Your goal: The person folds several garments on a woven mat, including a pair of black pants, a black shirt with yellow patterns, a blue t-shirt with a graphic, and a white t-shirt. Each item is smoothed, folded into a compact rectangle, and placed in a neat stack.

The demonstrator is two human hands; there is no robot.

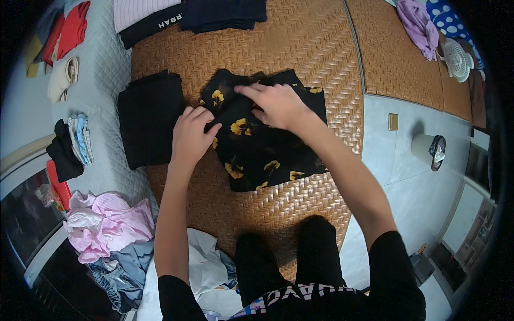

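Observation:
A black garment with yellow flowers [249,147] lies folded on the woven mat in front of me; its exact kind I cannot make out. My right hand [278,104] rests over its upper part, index finger stretched across the cloth and thumb apart. At the garment's left edge is my left hand [191,131], its fingers bent and its thumb spread away from them, with no cloth visibly gripped. Just left of that hand lies a folded plain black garment [150,120].
Folded dark clothes [225,15] and a striped one [142,12] sit at the far edge. A quilted cover [110,101] borders the left, with a crumpled pink garment [110,222] nearby. Right: a small white fan [456,60] and a waste bin [425,148] on the tiles.

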